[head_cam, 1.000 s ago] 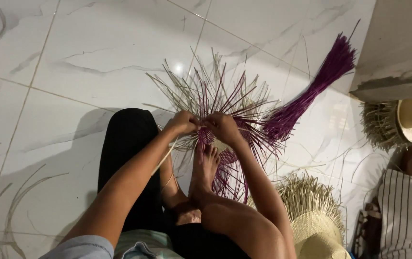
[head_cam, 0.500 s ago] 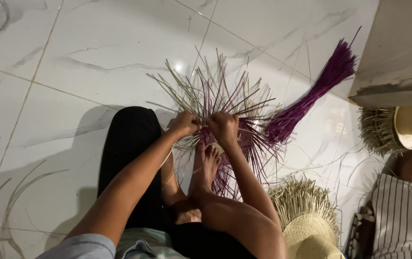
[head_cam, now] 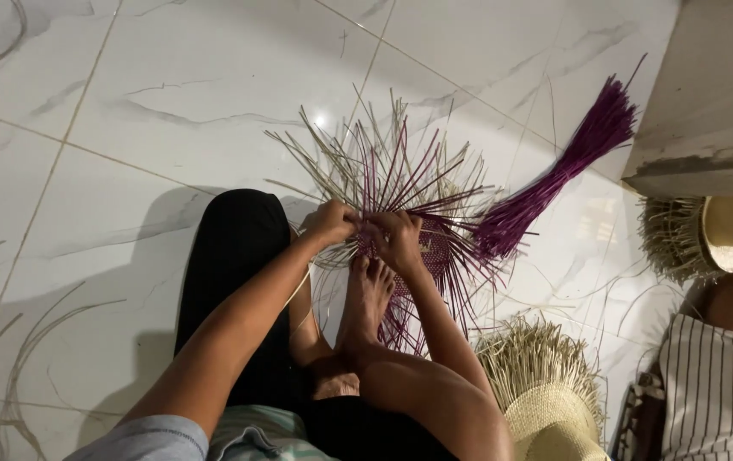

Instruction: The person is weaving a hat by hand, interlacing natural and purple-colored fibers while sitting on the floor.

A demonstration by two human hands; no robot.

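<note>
1. Two hands are working at the centre of the weave (head_cam: 409,196) on the floor (head_cam: 170,111): the left hand (head_cam: 332,224) and right hand (head_cam: 396,239) are each pinching strands in a narrow grip.
2. A foot (head_cam: 370,294) is pressing the woven part down.
3. Loose strands may be slipping out if the pinch is relaxing, I think.
4. The purple bundle (head_cam: 554,175) is lying beside it.
5. Fingertips are hidden among the strands; the hat (head_cam: 546,410) is cut off below.

My left hand (head_cam: 330,224) and right hand (head_cam: 398,240) cover centre of purple-and-tan straw weave (head_cam: 400,183); fingertips buried in strands. Unfinished pale straw hat (head_cam: 547,401) cut off by bottom edge. My foot (head_cam: 368,294) hides weave's near part.
</note>
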